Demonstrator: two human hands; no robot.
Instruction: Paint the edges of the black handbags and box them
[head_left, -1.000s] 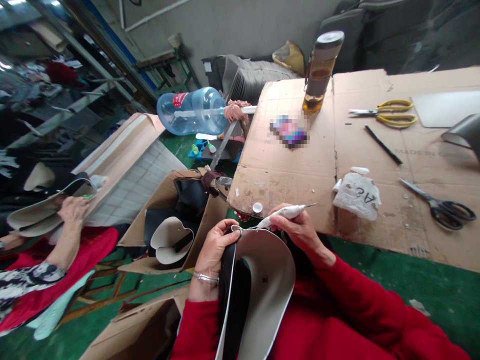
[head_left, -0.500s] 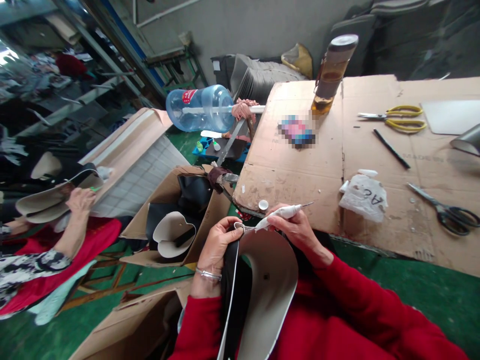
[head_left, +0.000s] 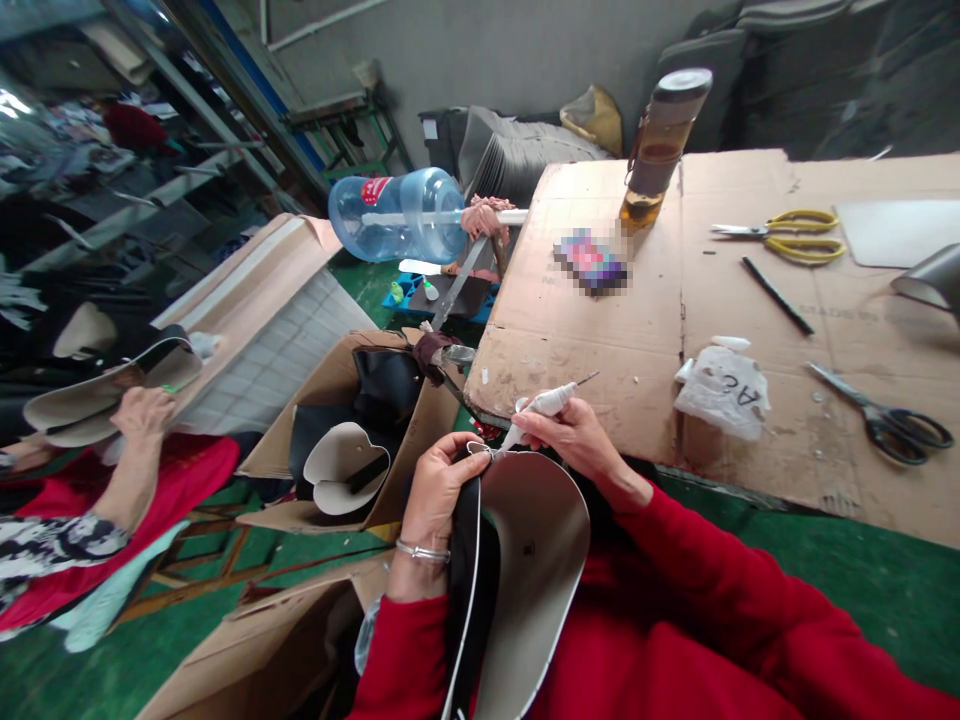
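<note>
Sheet of curved pale-grey and black material (head_left: pixel 544 520), held before the red-clad torso (head_left: pixel 637 660): left hand (head_left: pixel 433 490) pinches its upper rim; right hand (head_left: pixel 576 438) grasps a slim white tapered applicator (head_left: pixel 551 402), tip at the rim. Rim work appears under way; finished and remaining stretches are indistinguishable.

Slanted white tube (head_left: pixel 553 401) at curved grey panel (head_left: pixel 540 575)

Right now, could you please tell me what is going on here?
A person's left hand holds the edge of a pale curved piece, while the right hand holds a slim white tool with one end at that edge. Black-handled scissors and a crumpled plastic bag lie on the cardboard-covered table. Nearby, a co-worker's hand is at a similar piece.
</note>
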